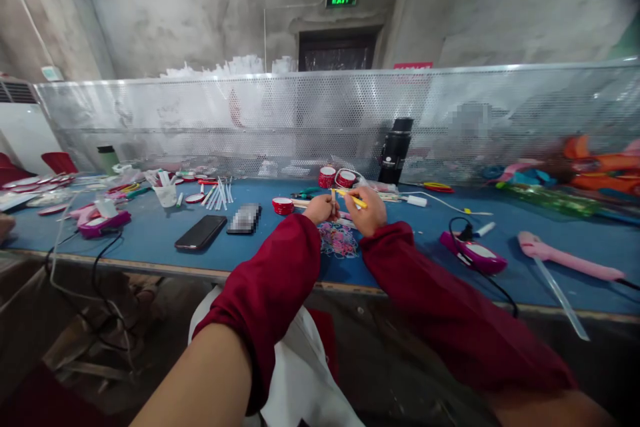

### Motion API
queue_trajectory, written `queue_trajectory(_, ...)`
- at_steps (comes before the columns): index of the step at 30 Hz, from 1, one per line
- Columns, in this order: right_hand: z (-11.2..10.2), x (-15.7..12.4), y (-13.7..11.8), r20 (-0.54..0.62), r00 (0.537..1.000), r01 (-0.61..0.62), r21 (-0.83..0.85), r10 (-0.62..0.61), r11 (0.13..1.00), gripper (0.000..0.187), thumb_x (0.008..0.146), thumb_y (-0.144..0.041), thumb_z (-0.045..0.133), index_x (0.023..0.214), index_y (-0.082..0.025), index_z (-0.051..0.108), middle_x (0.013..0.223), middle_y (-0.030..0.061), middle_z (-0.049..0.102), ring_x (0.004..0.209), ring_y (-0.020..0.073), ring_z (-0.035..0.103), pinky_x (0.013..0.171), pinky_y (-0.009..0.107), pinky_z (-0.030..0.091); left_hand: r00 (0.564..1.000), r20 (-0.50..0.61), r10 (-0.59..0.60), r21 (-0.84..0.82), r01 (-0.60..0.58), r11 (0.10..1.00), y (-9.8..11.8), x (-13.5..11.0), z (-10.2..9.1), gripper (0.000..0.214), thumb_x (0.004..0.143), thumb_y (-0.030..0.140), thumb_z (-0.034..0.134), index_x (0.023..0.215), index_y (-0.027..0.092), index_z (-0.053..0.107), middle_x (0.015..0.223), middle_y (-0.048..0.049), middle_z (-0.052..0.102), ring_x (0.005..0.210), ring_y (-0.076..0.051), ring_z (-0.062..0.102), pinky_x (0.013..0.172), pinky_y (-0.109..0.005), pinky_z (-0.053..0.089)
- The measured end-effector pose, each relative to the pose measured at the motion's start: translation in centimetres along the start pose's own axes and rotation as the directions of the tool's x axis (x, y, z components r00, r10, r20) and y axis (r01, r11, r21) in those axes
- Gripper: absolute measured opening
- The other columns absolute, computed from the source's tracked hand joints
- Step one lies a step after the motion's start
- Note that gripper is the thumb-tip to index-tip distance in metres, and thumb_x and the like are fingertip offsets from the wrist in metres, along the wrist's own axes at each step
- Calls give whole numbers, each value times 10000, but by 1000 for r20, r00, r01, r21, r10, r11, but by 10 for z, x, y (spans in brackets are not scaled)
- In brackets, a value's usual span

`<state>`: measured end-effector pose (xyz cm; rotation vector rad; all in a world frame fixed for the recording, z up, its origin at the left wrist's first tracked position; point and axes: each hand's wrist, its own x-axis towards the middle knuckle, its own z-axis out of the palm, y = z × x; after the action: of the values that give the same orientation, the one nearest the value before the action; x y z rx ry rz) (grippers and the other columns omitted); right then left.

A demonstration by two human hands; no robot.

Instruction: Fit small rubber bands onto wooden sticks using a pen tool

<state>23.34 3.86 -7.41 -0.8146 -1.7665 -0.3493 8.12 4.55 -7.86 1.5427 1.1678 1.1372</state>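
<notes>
My right hand (pixel 371 212) is closed around a slim yellow tool (pixel 358 201); its exact kind is too small to make out. Its tip points left toward my left hand (pixel 320 209), whose fingers pinch a small, pale, thin piece (pixel 333 195). Both hands are close together above the blue table. Just below them lies a tangled pile of thin multicoloured loops (pixel 340 241). A red roll with a white top (pixel 283 205) sits left of my left hand. Behind the hands stand two more red rolls (pixel 327 177).
A black phone (pixel 201 233) and a second phone (pixel 245 219) lie to the left. Purple devices with cords (pixel 474 253) sit on the right and far left. Also on the right are a pink glue gun (pixel 570 257) and a black thermos (pixel 396 150). A perforated metal screen (pixel 200 113) runs behind.
</notes>
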Motion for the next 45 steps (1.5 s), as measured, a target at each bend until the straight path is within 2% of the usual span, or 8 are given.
queue_trajectory(6, 1, -1, 1, 20, 999, 36, 26, -37, 999, 154, 896, -347, 525, 837, -232, 609, 802, 45, 664, 788, 212, 581, 714, 337, 427, 1000, -10, 11, 13, -11, 1000, 1, -1, 0, 172, 866, 81, 414, 776, 135, 550, 583, 1, 581, 486, -94, 551, 621, -250, 516)
queue_trajectory(18, 2, 0, 1, 31, 999, 8, 13, -9, 1000, 155, 885, -352, 531, 823, -233, 610, 788, 42, 664, 775, 215, 583, 699, 340, 425, 1000, 1, 24, 20, -24, 1000, -8, 8, -2, 195, 890, 103, 399, 789, 137, 562, 590, -4, 599, 498, -102, 565, 687, -293, 538)
queue_trajectory(22, 3, 0, 2, -13, 1000, 7, 7, -7, 1000, 151, 883, -346, 537, 818, -230, 610, 795, 49, 668, 763, 219, 586, 694, 347, 423, 1000, -3, 23, 15, -23, 1000, -9, 10, -2, 191, 891, 108, 403, 787, 132, 561, 585, 2, 590, 484, -90, 559, 658, -266, 530)
queue_trajectory(27, 4, 0, 3, 22, 999, 35, 39, -36, 999, 154, 882, -350, 532, 814, -236, 610, 793, 47, 663, 763, 217, 586, 691, 348, 426, 1000, 6, 7, 14, -7, 1000, -9, 11, -1, 153, 873, 106, 444, 774, 128, 559, 579, 5, 584, 473, -81, 556, 589, -220, 502)
queue_trajectory(33, 2, 1, 2, -10, 1000, 10, 27, -9, 1000, 159, 883, -349, 527, 809, -233, 608, 794, 51, 662, 760, 220, 580, 690, 355, 427, 1000, -4, 18, 2, -18, 1000, -9, 9, -1, 182, 879, 108, 416, 767, 130, 557, 572, -2, 583, 471, -95, 553, 583, -239, 505)
queue_trajectory(40, 2, 1, 0, 38, 999, 14, 16, -14, 1000, 152, 881, -339, 533, 797, -233, 601, 772, 48, 650, 760, 218, 571, 690, 349, 417, 1000, 1, 17, 3, -17, 1000, -8, 8, -2, 165, 875, 100, 420, 818, 129, 572, 573, 3, 586, 469, -88, 554, 574, -219, 494)
queue_trajectory(45, 2, 0, 1, 25, 1000, -12, 23, 11, 1000, 154, 885, -343, 533, 803, -230, 599, 784, 46, 654, 763, 211, 573, 696, 338, 417, 1000, -1, 20, -3, -20, 1000, -5, 4, -2, 192, 874, 91, 405, 735, 135, 529, 573, -2, 579, 468, -87, 550, 543, -206, 474)
